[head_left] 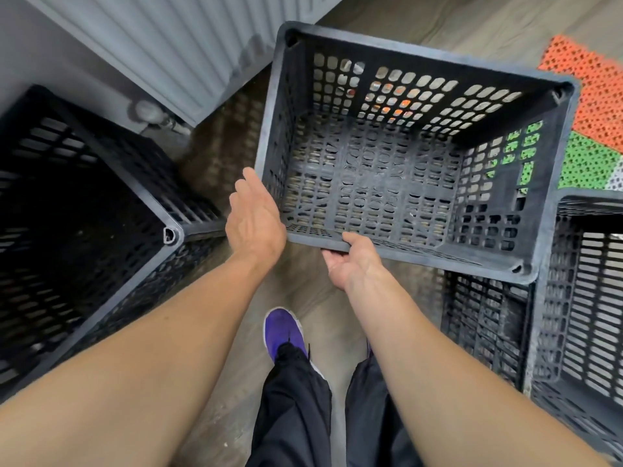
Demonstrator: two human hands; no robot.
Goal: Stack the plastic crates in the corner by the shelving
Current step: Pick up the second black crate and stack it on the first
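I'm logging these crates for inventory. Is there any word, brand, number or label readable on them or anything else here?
None can be read.
Held crate: faint raised marks on its floor, too blurred to read.
Crate on the left: no label visible.
Crates on the right: no label visible.
Purple shoe: no logo visible.

1. Both forearms bare, extended forward and converging toward centre frame.
2. Left hand (254,219): palm turned inward to the right, fingers (251,178) straight and together, pointing away from the body; flat against the side of the crate (397,183), not curled.
3. Right hand (350,259): palm up, wrist bent back; thumb lies over the near rim, the fingers hidden beneath it, pinching the edge.
4. Right arm reaches slightly less far than left.
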